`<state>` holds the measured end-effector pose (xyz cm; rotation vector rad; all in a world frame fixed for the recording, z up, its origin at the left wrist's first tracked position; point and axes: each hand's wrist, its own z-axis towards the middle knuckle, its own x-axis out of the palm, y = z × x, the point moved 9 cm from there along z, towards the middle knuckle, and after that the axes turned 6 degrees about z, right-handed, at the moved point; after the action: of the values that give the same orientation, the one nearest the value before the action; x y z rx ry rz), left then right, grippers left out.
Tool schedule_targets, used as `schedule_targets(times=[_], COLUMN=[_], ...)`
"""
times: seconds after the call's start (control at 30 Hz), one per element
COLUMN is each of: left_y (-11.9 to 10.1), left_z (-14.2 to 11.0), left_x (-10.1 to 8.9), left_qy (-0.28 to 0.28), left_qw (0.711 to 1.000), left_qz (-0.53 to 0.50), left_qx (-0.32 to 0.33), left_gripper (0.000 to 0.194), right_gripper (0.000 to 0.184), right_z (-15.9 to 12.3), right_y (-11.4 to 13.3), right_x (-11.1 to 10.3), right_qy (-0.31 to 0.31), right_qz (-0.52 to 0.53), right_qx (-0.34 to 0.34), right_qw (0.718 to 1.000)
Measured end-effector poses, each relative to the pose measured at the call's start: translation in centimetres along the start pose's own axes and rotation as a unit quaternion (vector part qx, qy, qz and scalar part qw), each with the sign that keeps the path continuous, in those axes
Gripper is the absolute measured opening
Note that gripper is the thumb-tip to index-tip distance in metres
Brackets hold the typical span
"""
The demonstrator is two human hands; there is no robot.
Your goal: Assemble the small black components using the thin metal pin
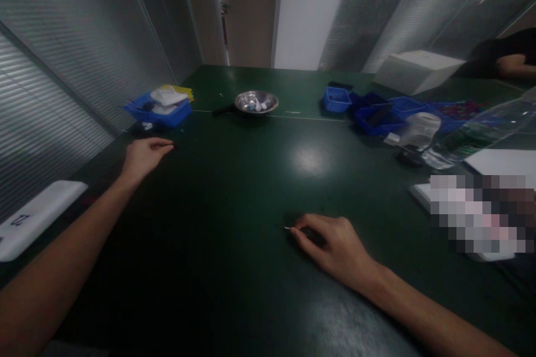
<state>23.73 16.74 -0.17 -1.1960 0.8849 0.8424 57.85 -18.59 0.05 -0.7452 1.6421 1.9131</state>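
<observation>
Over the dark green table point(234, 189), my left hand point(144, 156) is closed in a pinch at the left. Whatever its fingertips hold, if anything, is too small to make out. Just beyond it stands a blue basket point(178, 117) filled with white and yellow items. My right hand point(335, 242) is low over the right-centre of the table, thumb and forefinger pressed together. A tiny thin whitish piece point(287, 227) sticks out from its fingertips, pointing left; its kind is unclear.
A metal bowl point(268, 99) with small items sits at the back centre. Several blue bins point(337, 101), a white box point(414, 70) and a clear bottle point(473, 136) line the right. A white device point(46, 212) lies left. A person's arm point(515, 67) shows far right.
</observation>
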Motion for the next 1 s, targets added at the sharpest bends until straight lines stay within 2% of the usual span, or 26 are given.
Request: schedule_targets(times=[0.23, 0.43, 0.57, 0.8, 1.0], left_y=[-0.3, -2.0, -1.2, 1.0, -0.5], left_z=[0.0, -0.6, -0.3, 0.9, -0.2], left_x=[0.2, -0.2, 0.1, 1.7, 0.7], left_qy=[0.011, 0.011, 0.017, 0.042, 0.034], left_qw=[1.0, 0.998, 0.999, 0.995, 0.998], left_qz=[-0.004, 0.021, 0.012, -0.092, -0.038], left_qx=[0.009, 0.066, 0.039, -0.015, -0.026], left_gripper=[0.036, 0.031, 0.032, 0.042, 0.033], right_gripper=[0.025, 0.026, 0.024, 0.024, 0.025], right_z=[0.0, 0.1, 0.1, 0.0, 0.1], right_y=[-0.1, 0.0, 0.0, -0.1, 0.0], right_x=[0.1, 0.0, 0.0, 0.0, 0.0], right_qy=[-0.001, -0.002, 0.003, 0.001, -0.001], right_qz=[-0.003, -0.002, 0.004, 0.007, 0.0], right_qx=[0.001, 0.002, 0.0, 0.002, -0.001], right_qw=[1.0, 1.0, 1.0, 1.0, 1.0])
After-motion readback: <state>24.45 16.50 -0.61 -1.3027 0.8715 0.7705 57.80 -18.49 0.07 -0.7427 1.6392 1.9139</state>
